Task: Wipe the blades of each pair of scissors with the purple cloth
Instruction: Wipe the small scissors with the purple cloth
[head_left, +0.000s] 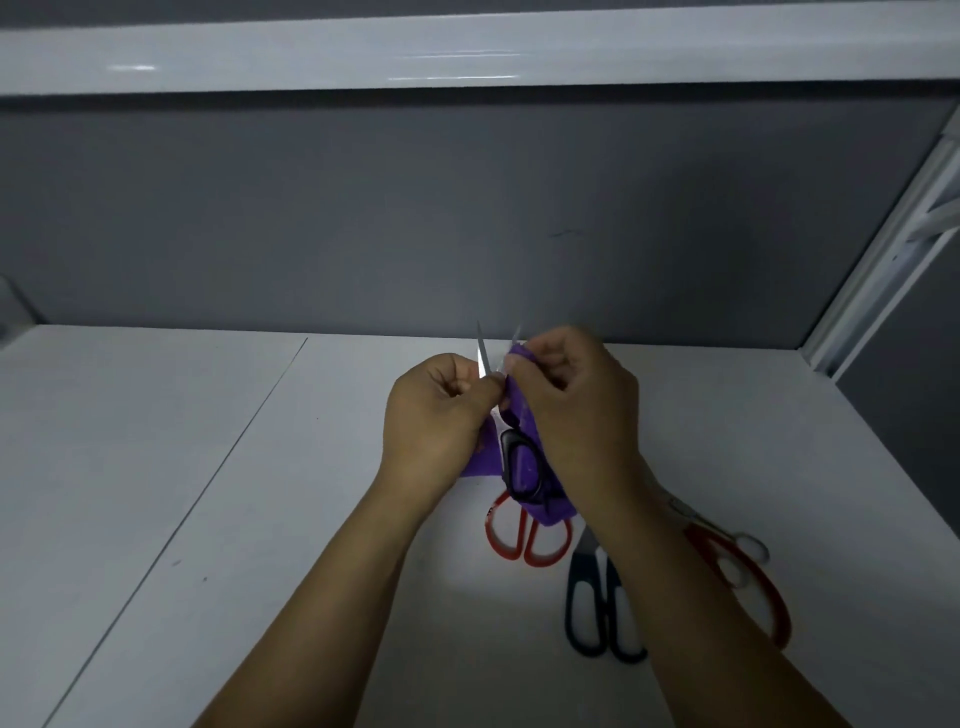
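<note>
We see the left hand (441, 410) pinching 1 steel blade of the black-handled scissors (511, 441). The blades are spread in a V above the smooth white worktop (260, 519). The right hand (576, 410) pinches the soft purple cloth (548, 512) around the other blade. 3 further pairs lie on the worktop nearer us: red-looped scissors (522, 540), dark-and-white scissors (584, 613) and red-handled shears (769, 603).

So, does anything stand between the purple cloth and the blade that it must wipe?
Nothing visible does. The right hand pinches the purple cloth straight onto one open blade of the black-handled scissors. The left hand grips them beside the other blade.
</note>
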